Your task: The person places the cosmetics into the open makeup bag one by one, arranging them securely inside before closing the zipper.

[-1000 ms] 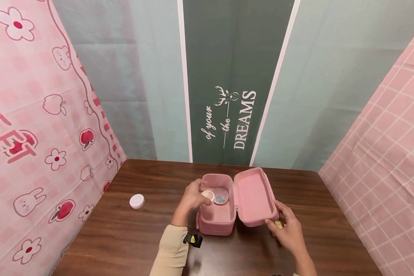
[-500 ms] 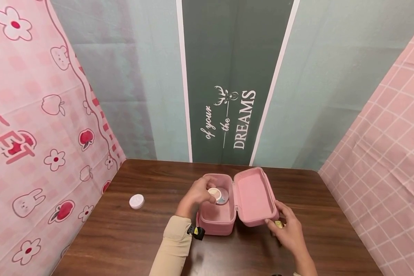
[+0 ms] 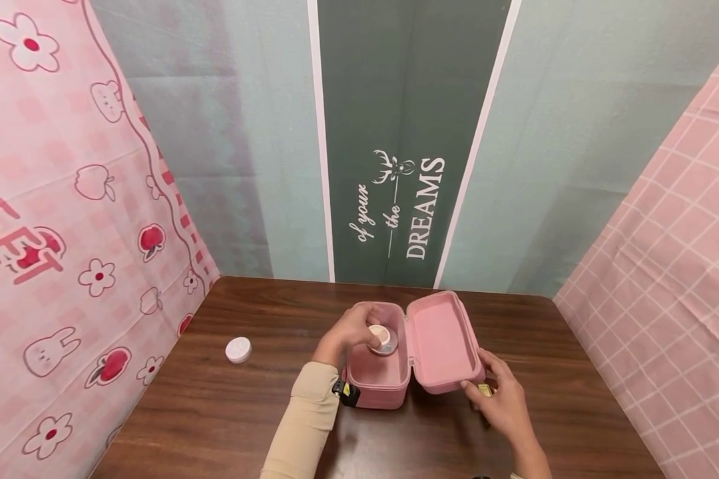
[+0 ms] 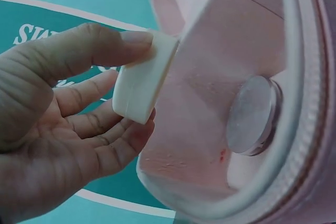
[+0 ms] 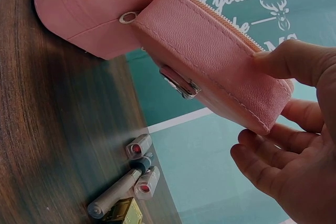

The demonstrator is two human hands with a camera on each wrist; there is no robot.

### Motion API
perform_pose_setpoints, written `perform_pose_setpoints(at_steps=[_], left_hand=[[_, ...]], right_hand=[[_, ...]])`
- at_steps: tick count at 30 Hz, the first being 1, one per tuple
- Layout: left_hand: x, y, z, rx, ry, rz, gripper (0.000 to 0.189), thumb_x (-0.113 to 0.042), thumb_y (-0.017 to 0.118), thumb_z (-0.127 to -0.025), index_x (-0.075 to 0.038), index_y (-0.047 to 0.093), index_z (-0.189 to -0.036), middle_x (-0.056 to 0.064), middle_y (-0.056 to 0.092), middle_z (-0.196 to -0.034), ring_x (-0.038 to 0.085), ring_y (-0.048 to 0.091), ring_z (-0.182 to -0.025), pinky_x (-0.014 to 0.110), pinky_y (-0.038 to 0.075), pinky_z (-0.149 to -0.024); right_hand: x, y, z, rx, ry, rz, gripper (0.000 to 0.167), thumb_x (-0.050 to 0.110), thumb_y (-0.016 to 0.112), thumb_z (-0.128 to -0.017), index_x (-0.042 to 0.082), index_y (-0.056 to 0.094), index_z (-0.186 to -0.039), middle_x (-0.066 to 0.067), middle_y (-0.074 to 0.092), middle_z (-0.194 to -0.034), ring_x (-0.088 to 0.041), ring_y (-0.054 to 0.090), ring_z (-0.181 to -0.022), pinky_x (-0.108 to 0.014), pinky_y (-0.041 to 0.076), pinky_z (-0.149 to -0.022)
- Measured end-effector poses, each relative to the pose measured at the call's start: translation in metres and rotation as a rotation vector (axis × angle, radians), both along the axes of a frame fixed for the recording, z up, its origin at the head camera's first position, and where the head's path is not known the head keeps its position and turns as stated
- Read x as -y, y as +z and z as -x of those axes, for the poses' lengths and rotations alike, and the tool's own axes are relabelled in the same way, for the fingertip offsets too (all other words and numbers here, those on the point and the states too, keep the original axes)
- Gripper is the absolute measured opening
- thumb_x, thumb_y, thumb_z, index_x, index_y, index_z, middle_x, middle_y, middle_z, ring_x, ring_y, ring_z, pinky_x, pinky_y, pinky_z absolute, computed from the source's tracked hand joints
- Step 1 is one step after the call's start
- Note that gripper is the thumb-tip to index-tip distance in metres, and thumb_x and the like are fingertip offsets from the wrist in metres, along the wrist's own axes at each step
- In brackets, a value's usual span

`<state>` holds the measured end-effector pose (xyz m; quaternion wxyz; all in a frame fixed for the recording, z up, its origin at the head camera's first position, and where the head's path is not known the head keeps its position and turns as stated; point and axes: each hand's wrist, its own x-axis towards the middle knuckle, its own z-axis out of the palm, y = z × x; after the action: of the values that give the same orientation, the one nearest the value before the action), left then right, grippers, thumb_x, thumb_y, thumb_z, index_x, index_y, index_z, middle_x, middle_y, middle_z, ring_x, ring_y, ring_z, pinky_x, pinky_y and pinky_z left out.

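Note:
My left hand (image 3: 353, 324) reaches into the pink zip makeup case (image 3: 376, 397), thumb and fingers pinching a small round cream-coloured compact (image 4: 144, 80). Its pale beige top faces up in the head view. Below it in the case lies a flat round container (image 4: 252, 116) with a clear-looking top; the compact overlaps it in the head view. The case's lid (image 3: 443, 342) is swung out to the right. My right hand (image 3: 503, 402) grips the lid's outer corner, with the thumb (image 5: 286, 59) on its zip edge and fingers beneath.
A white round container (image 3: 238, 349) stands on the dark wooden table (image 3: 275, 313) at the left. Behind the lid are a gold box (image 5: 125, 211), a slim tube (image 5: 113, 195) and two clear-capped lipsticks (image 5: 147, 182). A printed curtain (image 3: 416, 80) hangs behind the table.
My left hand has moved right and further into the case with the compact, now over the flat round container. The right hand keeps its grip on the lid.

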<state>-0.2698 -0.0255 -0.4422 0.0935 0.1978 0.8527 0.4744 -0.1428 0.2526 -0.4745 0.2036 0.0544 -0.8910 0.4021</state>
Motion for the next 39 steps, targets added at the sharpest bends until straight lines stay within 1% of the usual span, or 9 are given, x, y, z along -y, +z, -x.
perform_pose_setpoints(at_steps=[6, 11, 19, 24, 26, 29, 32, 35, 39], left_hand=[[-0.006, -0.005, 0.006, 0.025, -0.061, 0.004, 0.061, 0.013, 0.075, -0.054, 0.009, 0.055, -0.112, 0.008, 0.063, -0.083, 0.014, 0.058, -0.073, 0.025, 0.048, -0.065], [-0.009, -0.006, 0.010, 0.055, -0.083, 0.017, 0.066, 0.014, 0.075, -0.056, 0.008, 0.053, -0.117, 0.008, 0.063, -0.083, 0.012, 0.058, -0.071, 0.024, 0.048, -0.065], [-0.013, -0.007, 0.017, 0.106, -0.102, 0.076, 0.073, 0.010, 0.077, -0.059, 0.004, 0.050, -0.126, 0.008, 0.063, -0.085, 0.015, 0.058, -0.073, 0.025, 0.049, -0.065], [-0.015, -0.007, 0.021, 0.147, -0.083, 0.121, 0.073, 0.009, 0.078, -0.058, 0.003, 0.050, -0.125, 0.006, 0.061, -0.085, 0.016, 0.058, -0.074, 0.026, 0.048, -0.067], [-0.017, -0.009, 0.023, 0.159, -0.080, 0.147, 0.073, 0.008, 0.079, -0.058, 0.003, 0.051, -0.125, 0.008, 0.061, -0.088, 0.016, 0.058, -0.076, 0.027, 0.048, -0.069], [-0.019, -0.012, 0.026, 0.152, -0.086, 0.182, 0.072, 0.005, 0.080, -0.056, 0.003, 0.053, -0.123, 0.013, 0.062, -0.099, 0.017, 0.057, -0.082, 0.030, 0.047, -0.075], [-0.021, -0.016, 0.030, 0.145, -0.091, 0.202, 0.071, 0.004, 0.081, -0.055, 0.003, 0.054, -0.121, 0.017, 0.060, -0.110, 0.019, 0.055, -0.085, 0.031, 0.046, -0.078], [-0.023, -0.020, 0.032, 0.175, -0.099, 0.196, 0.072, 0.007, 0.080, -0.054, 0.005, 0.053, -0.121, 0.020, 0.058, -0.112, 0.019, 0.054, -0.084, 0.030, 0.047, -0.077], [-0.027, -0.023, 0.033, 0.209, -0.124, 0.197, 0.073, 0.009, 0.079, -0.055, 0.006, 0.052, -0.123, 0.020, 0.057, -0.114, 0.019, 0.054, -0.079, 0.028, 0.048, -0.071]], right_hand=[[-0.001, 0.001, 0.000, 0.008, 0.012, 0.012, 0.062, 0.000, 0.078, -0.070, -0.008, 0.050, -0.125, -0.021, 0.049, -0.124, -0.033, 0.054, -0.101, -0.045, 0.049, -0.077], [0.000, 0.002, -0.001, 0.023, 0.017, 0.018, 0.062, 0.000, 0.077, -0.071, -0.008, 0.049, -0.125, -0.022, 0.048, -0.125, -0.034, 0.054, -0.103, -0.046, 0.049, -0.078], [0.000, 0.003, 0.000, 0.015, 0.013, 0.004, 0.063, 0.001, 0.078, -0.070, -0.008, 0.050, -0.126, -0.022, 0.049, -0.125, -0.034, 0.054, -0.102, -0.047, 0.049, -0.077], [0.000, 0.003, 0.000, 0.005, 0.019, -0.001, 0.062, 0.001, 0.078, -0.071, -0.008, 0.050, -0.125, -0.022, 0.050, -0.124, -0.034, 0.053, -0.102, -0.046, 0.049, -0.077], [0.000, 0.003, 0.000, 0.001, 0.020, 0.004, 0.061, 0.000, 0.078, -0.071, -0.008, 0.050, -0.125, -0.022, 0.050, -0.123, -0.033, 0.053, -0.101, -0.046, 0.049, -0.077], [0.000, 0.003, -0.001, -0.005, 0.023, 0.013, 0.061, 0.000, 0.078, -0.070, -0.008, 0.051, -0.124, -0.023, 0.050, -0.123, -0.034, 0.054, -0.101, -0.047, 0.049, -0.077], [0.001, 0.004, 0.000, -0.016, 0.027, 0.023, 0.062, -0.001, 0.079, -0.069, -0.008, 0.051, -0.124, -0.023, 0.051, -0.122, -0.035, 0.055, -0.100, -0.048, 0.049, -0.076], [0.001, 0.004, 0.000, -0.018, 0.032, 0.023, 0.062, -0.001, 0.079, -0.069, -0.008, 0.051, -0.124, -0.023, 0.051, -0.122, -0.034, 0.055, -0.100, -0.048, 0.049, -0.076], [0.000, 0.004, 0.000, -0.014, 0.031, 0.024, 0.062, -0.002, 0.079, -0.069, -0.008, 0.051, -0.124, -0.023, 0.051, -0.122, -0.035, 0.054, -0.100, -0.047, 0.049, -0.076]])
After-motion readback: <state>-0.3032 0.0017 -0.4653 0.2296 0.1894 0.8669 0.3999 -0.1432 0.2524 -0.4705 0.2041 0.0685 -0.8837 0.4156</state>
